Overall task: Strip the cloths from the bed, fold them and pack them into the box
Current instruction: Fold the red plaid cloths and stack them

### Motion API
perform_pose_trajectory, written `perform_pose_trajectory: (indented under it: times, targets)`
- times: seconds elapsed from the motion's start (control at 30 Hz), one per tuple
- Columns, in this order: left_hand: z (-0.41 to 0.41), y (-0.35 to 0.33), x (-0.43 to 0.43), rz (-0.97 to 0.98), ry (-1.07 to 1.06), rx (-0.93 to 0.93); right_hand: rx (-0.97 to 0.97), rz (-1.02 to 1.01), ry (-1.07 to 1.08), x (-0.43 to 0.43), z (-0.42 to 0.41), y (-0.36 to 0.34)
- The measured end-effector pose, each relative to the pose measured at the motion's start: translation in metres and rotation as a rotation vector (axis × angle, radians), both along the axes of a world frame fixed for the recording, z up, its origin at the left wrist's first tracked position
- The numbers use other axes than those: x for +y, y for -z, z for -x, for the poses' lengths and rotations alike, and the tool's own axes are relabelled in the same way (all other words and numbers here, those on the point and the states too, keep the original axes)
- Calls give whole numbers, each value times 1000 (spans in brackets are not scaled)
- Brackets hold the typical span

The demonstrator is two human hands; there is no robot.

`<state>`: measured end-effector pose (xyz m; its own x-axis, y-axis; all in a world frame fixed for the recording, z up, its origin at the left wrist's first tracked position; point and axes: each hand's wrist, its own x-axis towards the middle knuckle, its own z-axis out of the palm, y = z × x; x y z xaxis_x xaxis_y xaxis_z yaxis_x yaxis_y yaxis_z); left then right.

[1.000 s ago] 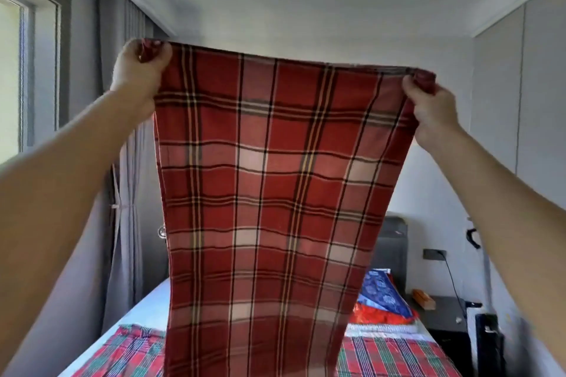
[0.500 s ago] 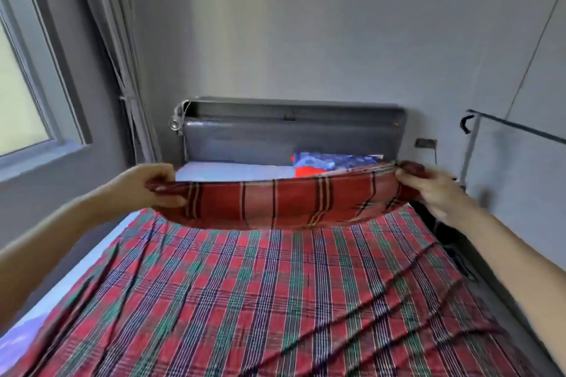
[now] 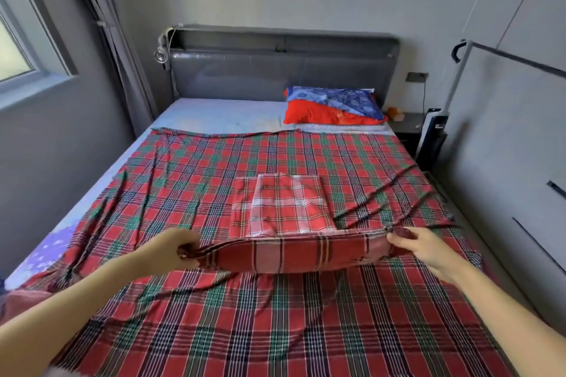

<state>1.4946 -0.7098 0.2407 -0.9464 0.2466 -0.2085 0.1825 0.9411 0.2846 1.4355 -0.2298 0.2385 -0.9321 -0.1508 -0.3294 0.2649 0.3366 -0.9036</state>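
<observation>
Holding the red cloth (image 3: 284, 214) stretched across centre frame, partly resting on the plaid sheet (image 3: 275, 330). Gripping its left end in the curled left hand (image 3: 176, 249); pinching its right end with the right hand (image 3: 418, 243). Facing blue and red pillows (image 3: 333, 109) lying upper right, below the grey headboard (image 3: 275, 70) of the bed (image 3: 220, 115).

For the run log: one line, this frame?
fold | left hand grips cloth | right hand grips cloth | cloth partly on sheet
</observation>
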Motion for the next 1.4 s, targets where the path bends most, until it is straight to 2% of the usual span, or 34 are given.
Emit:
perform_pose_trajectory:
  times: [0.1,0.23,0.33,0.4,0.5,0.63,0.77,0.87,1.0,1.13,1.23,1.3,1.4]
  targets:
    - [-34,7,9,95,17,53,43,-74,-39,5,-34,2]
    - [-83,21,21,129,78,49,54,-287,-187,19,-78,12]
    - [-143,50,44,137,82,77,63,-418,-296,43,-128,28]
    - [-181,74,63,222,118,77,52,-509,-374,56,-162,43]
    - [-217,111,76,354,174,-41,4,-604,-420,72,-197,82]
    - [-246,145,87,273,210,-243,-77,-748,-582,79,-224,140]
    - [-248,171,92,277,138,-432,-252,-931,-771,64,-219,167]
    - [-222,179,77,190,-90,-372,-297,-961,-816,35,-190,171]
    - [-171,192,59,59,-279,-398,-220,-881,-734,-23,-138,180]
    - [-86,228,35,-238,-618,-344,-130,-828,-644,-105,-65,205]
    - [-29,251,26,-580,-883,-425,-105,-771,-566,-162,-18,218]
    - [5,264,20,-814,-1008,-454,-69,-756,-511,-193,8,226]
    - [61,291,14,-985,-1133,-446,-27,-739,-410,-235,54,246]
